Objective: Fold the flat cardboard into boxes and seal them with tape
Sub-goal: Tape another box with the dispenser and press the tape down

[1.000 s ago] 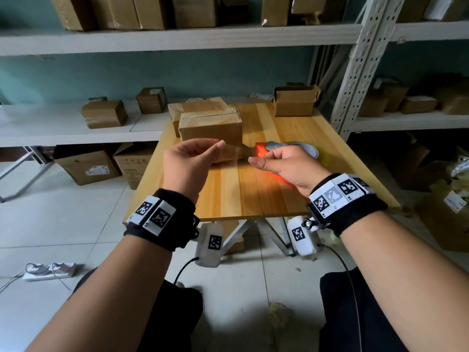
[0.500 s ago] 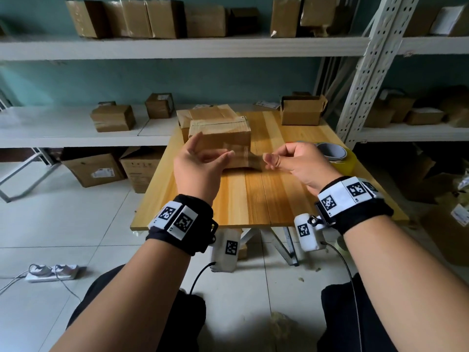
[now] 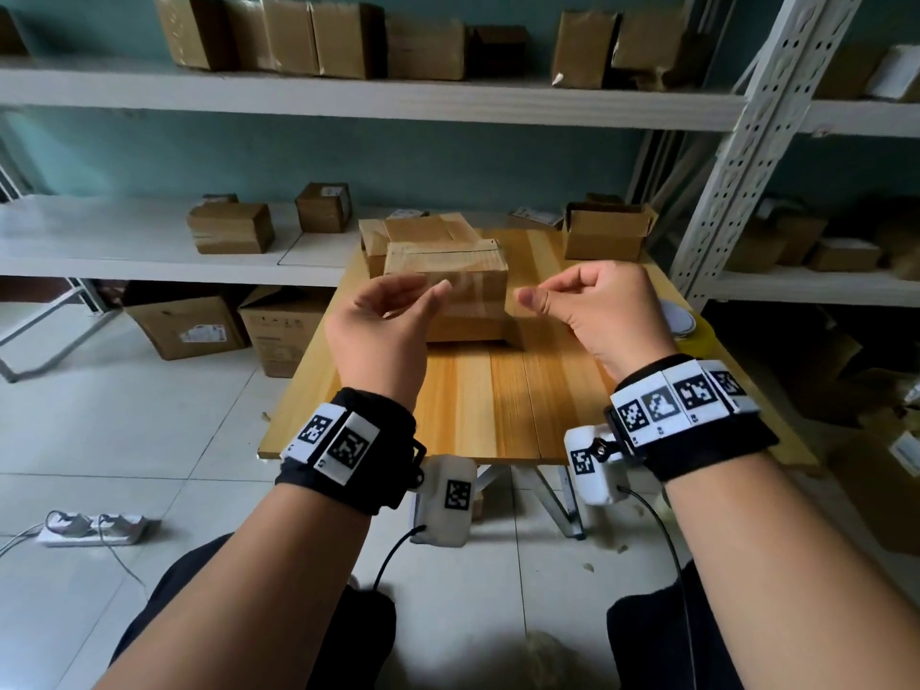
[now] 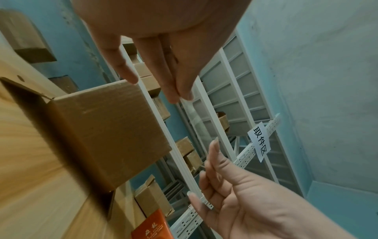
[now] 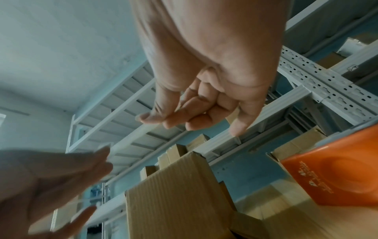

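Note:
A strip of clear tape (image 3: pixel 479 292) stretches between my two hands, just in front of and above a closed cardboard box (image 3: pixel 448 263) on the wooden table (image 3: pixel 498 410). My left hand (image 3: pixel 398 311) pinches the strip's left end between thumb and fingertips (image 4: pixel 175 95). The right end is pinched by my right hand (image 3: pixel 562 296), whose other fingers (image 5: pixel 196 119) are curled. In the left wrist view the tape (image 4: pixel 196 129) runs from one hand to the other beside the box (image 4: pixel 106 129). The tape dispenser (image 3: pixel 677 318) lies on the table by my right hand, orange in the right wrist view (image 5: pixel 335 174).
A second taped box (image 3: pixel 418 229) stands behind the first, and an open box (image 3: pixel 605 231) sits at the table's far right corner. White metal shelves (image 3: pixel 348 99) with several cartons surround the table. A power strip (image 3: pixel 94 527) lies on the tiled floor at the left.
My right hand has let go of the orange dispenser, which now lies on the table. Both hands have risen and drawn apart with the tape strip taut between them.

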The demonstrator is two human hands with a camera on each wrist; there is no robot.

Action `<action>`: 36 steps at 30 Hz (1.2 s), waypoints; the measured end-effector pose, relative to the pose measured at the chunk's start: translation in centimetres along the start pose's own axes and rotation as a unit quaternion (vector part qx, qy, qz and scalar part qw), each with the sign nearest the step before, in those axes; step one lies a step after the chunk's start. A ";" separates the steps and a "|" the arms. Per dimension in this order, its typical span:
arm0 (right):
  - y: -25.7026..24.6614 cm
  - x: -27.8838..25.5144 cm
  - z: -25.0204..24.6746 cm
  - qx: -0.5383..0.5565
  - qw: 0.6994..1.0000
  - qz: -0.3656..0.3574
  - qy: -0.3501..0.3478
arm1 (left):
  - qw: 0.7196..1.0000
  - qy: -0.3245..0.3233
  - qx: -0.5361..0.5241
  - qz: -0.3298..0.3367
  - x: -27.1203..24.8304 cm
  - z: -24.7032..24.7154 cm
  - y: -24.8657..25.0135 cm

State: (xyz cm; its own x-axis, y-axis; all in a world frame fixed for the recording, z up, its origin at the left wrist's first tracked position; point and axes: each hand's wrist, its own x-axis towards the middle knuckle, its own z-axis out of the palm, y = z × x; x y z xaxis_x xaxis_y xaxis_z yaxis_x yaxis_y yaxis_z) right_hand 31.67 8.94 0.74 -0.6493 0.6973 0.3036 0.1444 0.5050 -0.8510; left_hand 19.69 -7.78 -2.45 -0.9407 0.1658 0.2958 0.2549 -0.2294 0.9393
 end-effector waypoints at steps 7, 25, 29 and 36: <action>-0.4 1.3 0.7 0.039 0.999 0.019 -0.019 | 1.000 -0.021 -0.017 0.011 0.6 0.3 -0.8; 0.5 2.7 3.9 0.256 0.959 0.089 -0.086 | 0.985 -0.096 -0.066 -0.127 5.2 -0.7 -1.4; 0.3 1.3 3.0 0.237 0.962 0.093 -0.096 | 0.981 -0.117 -0.058 -0.141 5.1 -0.6 -1.1; -0.9 -1.0 1.5 0.292 0.942 0.130 -0.100 | 0.973 -0.170 -0.086 -0.133 5.0 0.7 -0.5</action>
State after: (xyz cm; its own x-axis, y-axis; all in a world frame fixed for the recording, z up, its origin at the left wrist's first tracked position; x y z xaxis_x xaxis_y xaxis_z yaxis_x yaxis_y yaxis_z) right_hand 31.04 7.07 0.53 -0.7854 0.6188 0.0152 -0.0795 -0.0765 -0.9939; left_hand 14.99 -6.17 -1.31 -0.8322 0.5428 0.1133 -0.0571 -0.2871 0.9562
